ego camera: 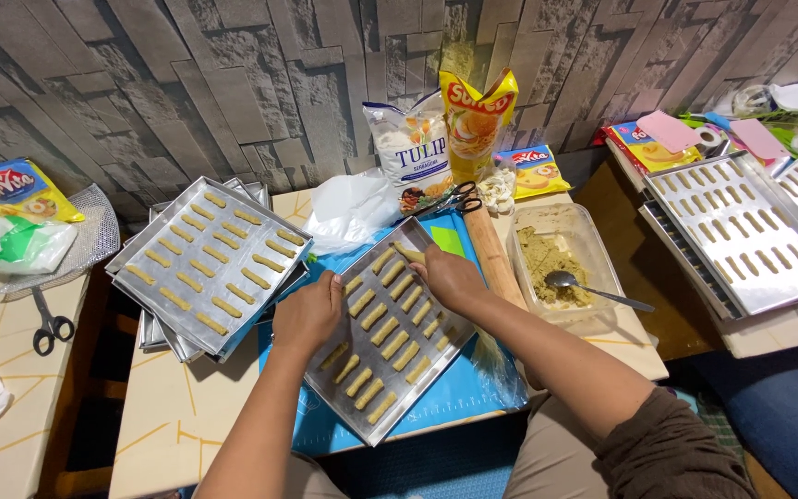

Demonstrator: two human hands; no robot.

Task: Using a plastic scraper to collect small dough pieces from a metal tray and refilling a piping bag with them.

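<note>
A view from above of a person's two bare hands at work over a metal baking tray that lies slanted on a blue mat on a pale desk. The tray holds rows of short, finger-shaped dough sticks. The left hand rests on the tray's left edge, its grip loose with fingers bent over the rim. The right hand is at the far end of the tray, its grip pinching one dough stick near the top corner.

Just to the right of the tray lies a wooden rolling pin, and beside that a clear plastic tub of dough with a spoon in it. To the left is a stack of trays, the top one also lined with dough sticks. Behind, against a grey stone-pattern wall, stand a white flour bag and a yellow pouch, with scissors lying in front of them. Another pair of scissors lies on a side surface at far left, and more filled trays are at far right.
</note>
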